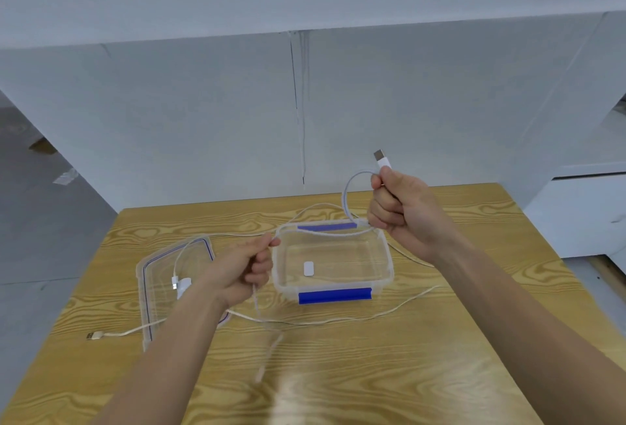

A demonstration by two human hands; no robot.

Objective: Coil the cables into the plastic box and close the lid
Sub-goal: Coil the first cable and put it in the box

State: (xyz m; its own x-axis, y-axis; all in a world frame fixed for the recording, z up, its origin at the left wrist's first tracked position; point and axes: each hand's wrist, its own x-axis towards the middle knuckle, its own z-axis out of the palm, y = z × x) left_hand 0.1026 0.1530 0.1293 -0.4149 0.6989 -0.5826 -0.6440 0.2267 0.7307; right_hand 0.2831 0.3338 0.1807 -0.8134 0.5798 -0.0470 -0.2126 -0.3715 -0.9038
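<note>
A clear plastic box with blue clips stands open in the middle of the wooden table. Its clear lid lies flat to its left. My right hand is raised above the box's far right corner and grips a white cable just below its USB plug, one loop hanging from the fist. My left hand, left of the box, pinches the same cable further along; the loose end dangles toward the table's front. A second white cable lies in front of the box. A third cable's plug rests on the lid.
The wooden table ends just behind the box, with a white wall beyond. A small white tag lies inside the box. A gold-coloured plug lies at the table's left edge. White furniture stands at the right.
</note>
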